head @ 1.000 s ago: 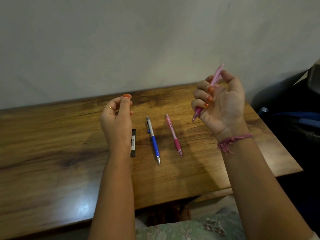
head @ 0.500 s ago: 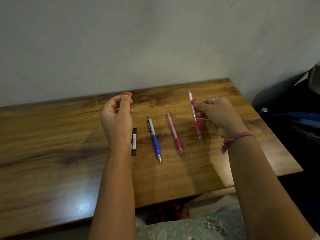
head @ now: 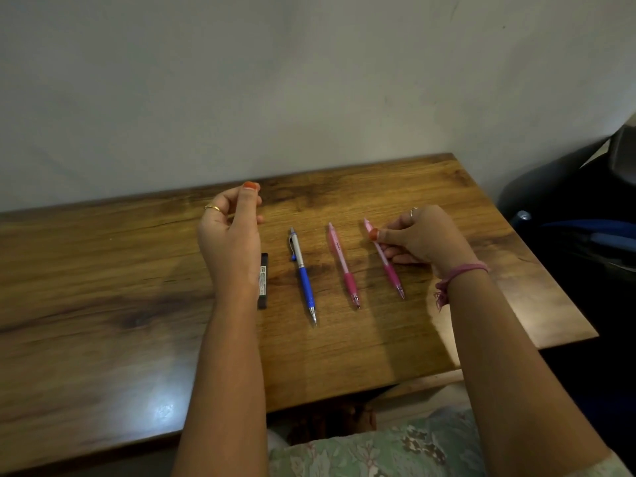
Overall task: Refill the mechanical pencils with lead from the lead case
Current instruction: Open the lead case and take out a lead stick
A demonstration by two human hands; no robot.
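I read the tabletop [head: 378, 356] first: a broad wooden slab against the wall, its right edge falling away not far beyond my right wrist, with plenty of bare wood to the left and toward me. My left hand [head: 230, 235] hovers raised, fingers curled toward the thumb; whether it pinches a cap or lead I cannot tell. My right hand [head: 425, 237] pinches the light pink pencil [head: 387, 263] near its cap end, laying it flat as the rightmost of the row. Just beside it lies the darker pink pencil [head: 342, 263], then the blue pencil [head: 303, 273], all tips toward me and apart. The lead case [head: 263, 280] lies flat by my left wrist, partly hidden.

To finish well, I judge I should lower the pencil parallel to its neighbours, release gently so it cannot roll rightward off the edge, then reach leftward.
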